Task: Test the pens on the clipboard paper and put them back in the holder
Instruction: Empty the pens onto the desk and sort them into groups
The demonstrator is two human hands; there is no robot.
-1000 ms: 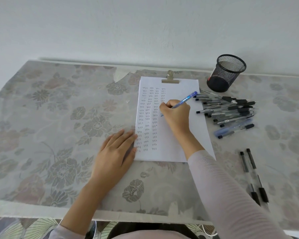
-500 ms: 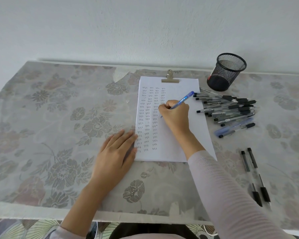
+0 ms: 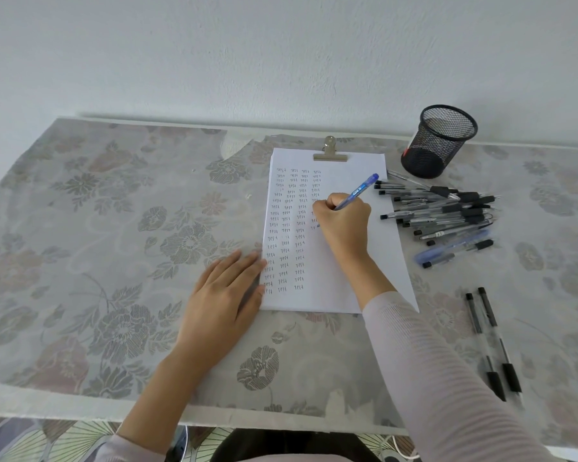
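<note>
White clipboard paper (image 3: 354,175) with columns of small written words lies mid-table under a metal clip (image 3: 329,152). My right hand (image 3: 344,225) grips a blue pen (image 3: 359,191), its tip on the paper in the fourth column. My left hand (image 3: 224,295) lies flat, fingers straight, pressing the paper's left edge. A black mesh holder (image 3: 439,141) stands at the back right. A pile of several pens (image 3: 444,215) lies right of the paper.
Two black pens (image 3: 491,341) lie apart at the right front. The table carries a floral cloth (image 3: 97,245); its front edge (image 3: 80,401) runs close to my body. A white wall rises behind the table.
My right hand has shifted slightly while writing with the blue pen, adding marks in the fourth column. My left hand has stayed in place.
</note>
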